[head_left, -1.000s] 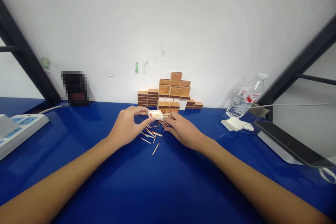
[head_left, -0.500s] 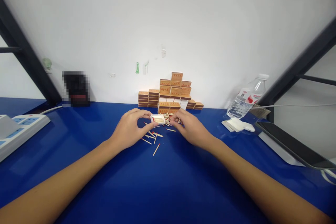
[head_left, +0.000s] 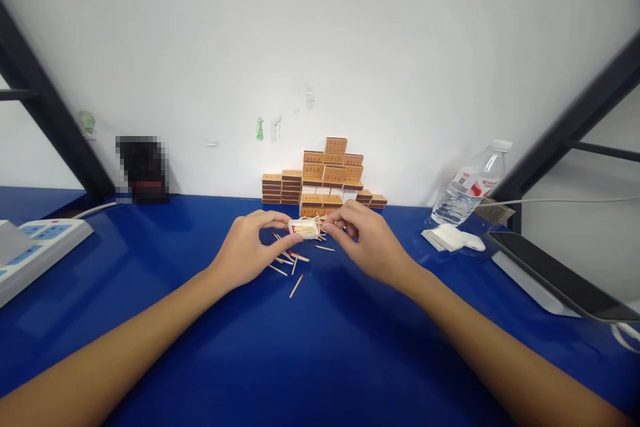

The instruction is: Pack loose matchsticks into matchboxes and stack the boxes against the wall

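Note:
Between thumb and fingers, my left hand (head_left: 253, 247) grips a small white matchbox tray (head_left: 311, 235), tilted so its red-tipped matches show. Close to the tray's right end, my right hand (head_left: 367, 237) pinches what looks like a matchstick (head_left: 323, 225), mostly hidden by the fingertips. More loose matches (head_left: 296, 285) lie scattered on the blue table below the tray. Part of a match pile sits behind the tray and right fingers. Just beyond stand stacked orange-brown matchboxes (head_left: 333, 173), stepped up to a single box on top.
Lower stacks of matchboxes (head_left: 271, 189) flank the tall one against the white wall (head_left: 225, 47). At right are a water bottle (head_left: 470, 183), a white earphone case (head_left: 447, 237) and a phone (head_left: 560, 277) on a support. A power strip (head_left: 45, 247) lies at left.
My right hand has lifted slightly from beside the match pile to the tray's right end. The tray in my left hand has shifted a little to the right.

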A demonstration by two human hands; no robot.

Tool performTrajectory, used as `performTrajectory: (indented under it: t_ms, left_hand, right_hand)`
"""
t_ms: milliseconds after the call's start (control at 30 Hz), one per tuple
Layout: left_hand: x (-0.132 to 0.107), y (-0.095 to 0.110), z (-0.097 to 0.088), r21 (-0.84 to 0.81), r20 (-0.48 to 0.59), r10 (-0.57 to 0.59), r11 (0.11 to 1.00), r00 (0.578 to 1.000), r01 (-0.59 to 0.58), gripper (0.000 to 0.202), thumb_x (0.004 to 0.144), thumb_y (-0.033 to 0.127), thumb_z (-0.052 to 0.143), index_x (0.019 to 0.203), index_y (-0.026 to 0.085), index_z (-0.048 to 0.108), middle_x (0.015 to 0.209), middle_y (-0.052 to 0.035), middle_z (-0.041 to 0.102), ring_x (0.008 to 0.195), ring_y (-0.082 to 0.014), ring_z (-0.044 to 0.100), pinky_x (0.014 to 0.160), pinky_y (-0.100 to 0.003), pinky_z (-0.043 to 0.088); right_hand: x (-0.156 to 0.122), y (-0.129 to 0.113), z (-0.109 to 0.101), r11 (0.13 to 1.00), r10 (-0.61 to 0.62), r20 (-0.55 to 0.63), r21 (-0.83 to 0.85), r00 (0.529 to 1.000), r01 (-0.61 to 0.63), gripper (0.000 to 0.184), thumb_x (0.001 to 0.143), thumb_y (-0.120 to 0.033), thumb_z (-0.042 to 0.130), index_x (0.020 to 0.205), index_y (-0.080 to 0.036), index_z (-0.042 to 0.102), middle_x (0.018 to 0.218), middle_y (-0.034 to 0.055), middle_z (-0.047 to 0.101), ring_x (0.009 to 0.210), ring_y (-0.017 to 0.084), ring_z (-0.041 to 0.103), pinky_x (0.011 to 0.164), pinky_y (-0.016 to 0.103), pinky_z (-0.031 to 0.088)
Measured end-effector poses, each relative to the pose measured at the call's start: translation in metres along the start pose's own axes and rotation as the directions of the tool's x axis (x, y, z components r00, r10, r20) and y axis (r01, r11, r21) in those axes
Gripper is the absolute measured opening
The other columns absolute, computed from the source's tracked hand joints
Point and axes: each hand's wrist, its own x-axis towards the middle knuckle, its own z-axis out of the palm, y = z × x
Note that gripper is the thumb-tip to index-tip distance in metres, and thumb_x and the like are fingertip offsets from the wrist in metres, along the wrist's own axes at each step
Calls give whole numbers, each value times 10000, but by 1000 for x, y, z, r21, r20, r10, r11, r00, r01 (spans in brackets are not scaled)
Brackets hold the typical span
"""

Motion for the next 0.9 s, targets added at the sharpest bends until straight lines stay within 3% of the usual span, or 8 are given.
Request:
performTrajectory:
  t_ms: [167,300,367,433,533,667,900]
  left_hand:
    - [1,-3,-2,61,22,33,998,999,-34,248,864,417,814,1032,244,757,1038,-25,797,924,-207,754,866,-375,605]
    - [1,-5,-3,78,11,39,996,999,-40,281,863,436,815,1053,239,751,1048,-30,794,952,-212,749,898,-388,595]
    - [1,-7,-2,81,9,35,996,999,-36,286,869,441,811,1059,236,751,1046,-30,793,951,-212,747,902,-392,592]
    - [-1,-7,0,87,45,47,995,998,-51,291,873,446,809,1068,237,753,1060,-28,789,955,-211,744,899,-390,590]
    - [-3,-4,3,80,74,74,994,995,-80,320,873,454,811,1103,239,753,1071,-30,783,962,-213,738,883,-381,588]
    - [-6,1,5,50,68,119,991,991,-122,326,856,445,829,1093,231,760,1020,-31,780,927,-211,732,855,-367,585]
    - [-6,0,3,31,63,153,987,986,-155,322,849,403,844,1097,216,757,1016,-32,775,915,-200,730,838,-347,588]
  right_hand:
    - [-6,18,5,994,98,281,-82,955,-78,65,953,-247,703,915,-205,671,980,43,630,835,177,594,763,317,460]
    - [-8,25,8,992,122,359,-72,925,-104,101,997,-205,614,897,-199,630,969,49,629,823,175,598,771,316,476]
    - [-5,24,3,992,116,306,-88,945,-93,111,999,-182,594,890,-196,613,960,57,628,824,182,594,762,318,467]
    - [-2,19,-3,994,94,173,-74,980,-82,106,1007,-183,578,904,-197,600,954,59,625,823,186,584,750,317,453]
    - [0,7,-6,999,26,36,26,999,-27,91,1023,-221,571,940,-205,603,952,53,619,820,182,569,733,308,446]
    - [-4,-9,2,994,-77,63,79,995,72,72,1011,-191,582,953,-210,620,968,54,607,886,195,579,775,317,457]
    - [-6,-8,-1,996,-84,87,36,993,81,73,1011,-167,590,990,-210,645,970,46,582,839,177,564,748,309,453]
